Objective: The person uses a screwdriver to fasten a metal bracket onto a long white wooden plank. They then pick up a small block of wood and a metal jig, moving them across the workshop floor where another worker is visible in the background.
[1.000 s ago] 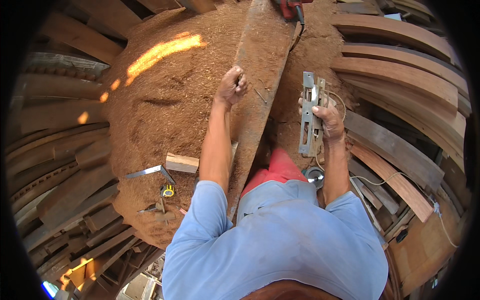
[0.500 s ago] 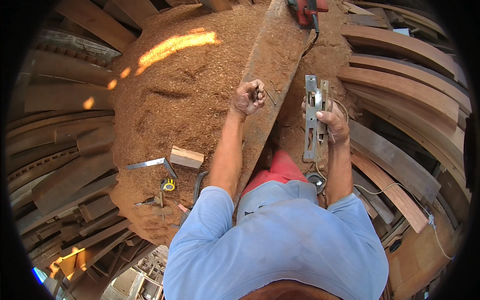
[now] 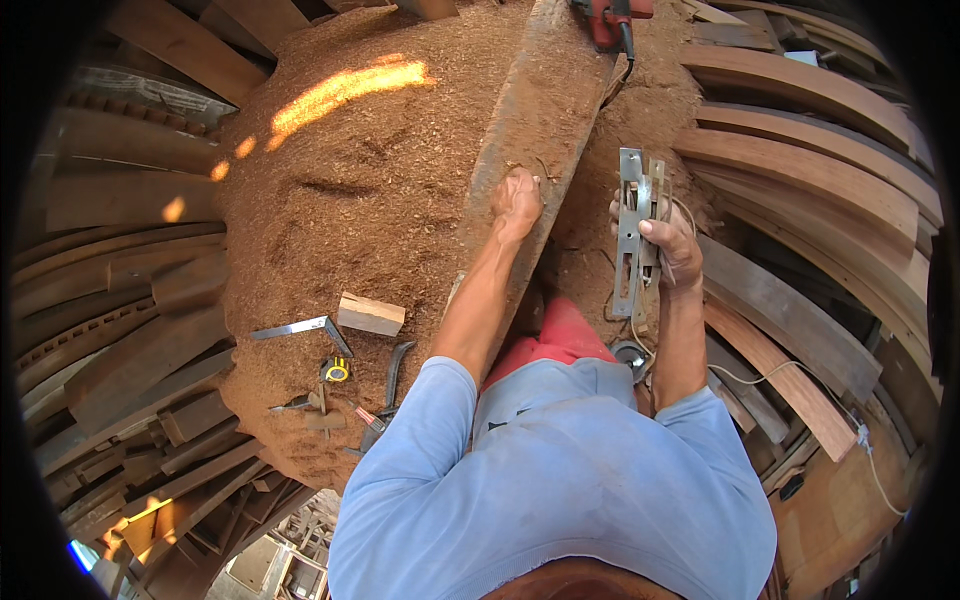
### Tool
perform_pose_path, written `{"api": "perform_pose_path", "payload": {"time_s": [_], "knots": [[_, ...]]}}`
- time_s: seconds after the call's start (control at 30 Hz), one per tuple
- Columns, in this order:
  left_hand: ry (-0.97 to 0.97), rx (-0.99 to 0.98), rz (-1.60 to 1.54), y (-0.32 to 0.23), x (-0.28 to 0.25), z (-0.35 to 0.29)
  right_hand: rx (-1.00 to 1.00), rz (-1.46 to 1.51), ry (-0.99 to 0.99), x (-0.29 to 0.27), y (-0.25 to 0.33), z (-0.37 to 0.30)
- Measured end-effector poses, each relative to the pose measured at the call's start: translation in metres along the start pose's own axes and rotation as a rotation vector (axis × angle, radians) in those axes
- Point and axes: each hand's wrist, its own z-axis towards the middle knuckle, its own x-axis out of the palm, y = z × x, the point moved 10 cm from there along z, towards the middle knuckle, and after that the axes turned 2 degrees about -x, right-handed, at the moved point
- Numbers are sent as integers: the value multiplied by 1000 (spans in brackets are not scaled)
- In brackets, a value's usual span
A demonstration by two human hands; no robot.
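My left hand (image 3: pixel 517 205) is closed, knuckles up, low over the wooden plank (image 3: pixel 545 110); what its fingers hold is hidden. A thin bent piece like a nail or wire lies by its fingertips. My right hand (image 3: pixel 675 252) grips a mortise lock (image 3: pixel 628 240) upright, thumb across its side. The lock's long metal faceplate has holes and slots, and a narrower brassy strip stands beside it.
On sawdust at left lie a try square (image 3: pixel 292 328), a wood block (image 3: pixel 371 314), a tape measure (image 3: pixel 336 370) and a dark curved bar (image 3: pixel 397 372). A red corded power tool (image 3: pixel 609 22) sits at the plank's far end. Stacked boards (image 3: pixel 800 165) line the right, with a cord (image 3: pixel 765 378).
My left hand has turned from palm up, with small dark pieces in its fingers, to knuckles up, and shifted slightly right and down. The lock in my right hand has moved slightly right.
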Motion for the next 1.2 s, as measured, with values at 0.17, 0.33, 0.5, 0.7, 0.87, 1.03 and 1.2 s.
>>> {"api": "perform_pose_path", "payload": {"time_s": [0.17,0.33,0.5,0.7,0.87,1.03,1.2], "knots": [[-21,-18,-95,-8,0,10,-26,9,-34,-8,3,-3],[0,52,-65,-31,-5,25,13,-6,-23,-27,-6,-8],[6,62,100,-28,18,33,-14,50,-90,-32,-6,-14],[57,124,172,-46,8,35,-26,36,-75,-34,-2,-12],[96,-62,-194,16,10,50,-42,40,-62,-20,8,-11],[680,-169,-1813,-12,-35,-37,5,-12,-29,-12,1,-6],[491,126,-2063,-40,-105,-111,57,-113,162,40,-12,2]]}}
